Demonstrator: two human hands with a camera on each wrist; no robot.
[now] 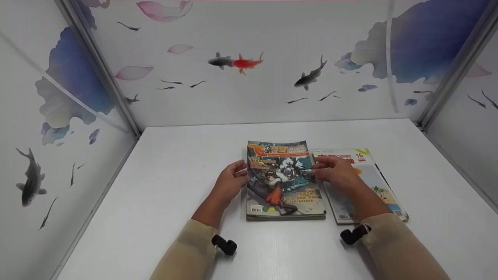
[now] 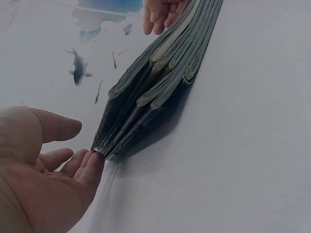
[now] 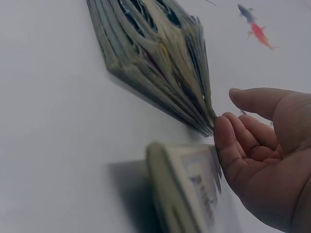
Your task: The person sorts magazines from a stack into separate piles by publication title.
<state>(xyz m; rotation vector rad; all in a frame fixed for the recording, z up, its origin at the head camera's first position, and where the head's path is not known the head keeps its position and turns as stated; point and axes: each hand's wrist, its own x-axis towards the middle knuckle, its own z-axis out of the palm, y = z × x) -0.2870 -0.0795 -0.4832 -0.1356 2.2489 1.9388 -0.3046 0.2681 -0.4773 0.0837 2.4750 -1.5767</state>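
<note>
A stack of magazines [image 1: 280, 202] with an orange title band and a comic-style cover lies in the middle of the table. My left hand [image 1: 230, 182] is at its left side; in the left wrist view the fingertips [image 2: 97, 165] touch the stack's edge, thumb apart. My right hand [image 1: 339, 175] reaches over another magazine [image 1: 375, 182], which has a beach picture on its cover. Fingertips of that hand [image 3: 224, 128] meet the right side of the stack in the right wrist view, with the thumb raised clear.
The white table [image 1: 163, 186] has a back panel [image 1: 264, 101] painted with fish and petals. Side panels [image 1: 97, 155] rise at left and right. The beach-cover magazine lies close beside the stack's right side.
</note>
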